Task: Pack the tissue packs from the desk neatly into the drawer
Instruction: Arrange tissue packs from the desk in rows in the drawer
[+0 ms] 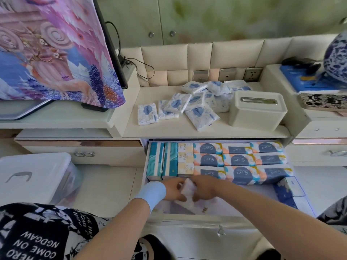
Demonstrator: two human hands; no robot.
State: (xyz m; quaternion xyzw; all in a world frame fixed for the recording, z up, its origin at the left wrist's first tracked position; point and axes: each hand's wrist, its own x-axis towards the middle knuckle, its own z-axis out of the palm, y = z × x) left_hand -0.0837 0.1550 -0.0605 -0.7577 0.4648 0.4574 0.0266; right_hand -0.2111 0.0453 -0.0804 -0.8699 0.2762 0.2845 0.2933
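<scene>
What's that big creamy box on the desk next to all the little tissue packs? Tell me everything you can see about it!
The box is cream-coloured with rounded corners and looks like smooth plastic. Its top has a long narrow slot with a shiny grey rim, and nothing sticks out of it. It stands upright on the desk, toward the right end, near the front edge. The loose tissue packs are piled close beside it, but I cannot tell whether they touch it.

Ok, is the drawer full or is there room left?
Not full. Packs fill the back rows of the drawer, but bare liner shows along its front, where the left hand and right hand hold a small pack.
</scene>
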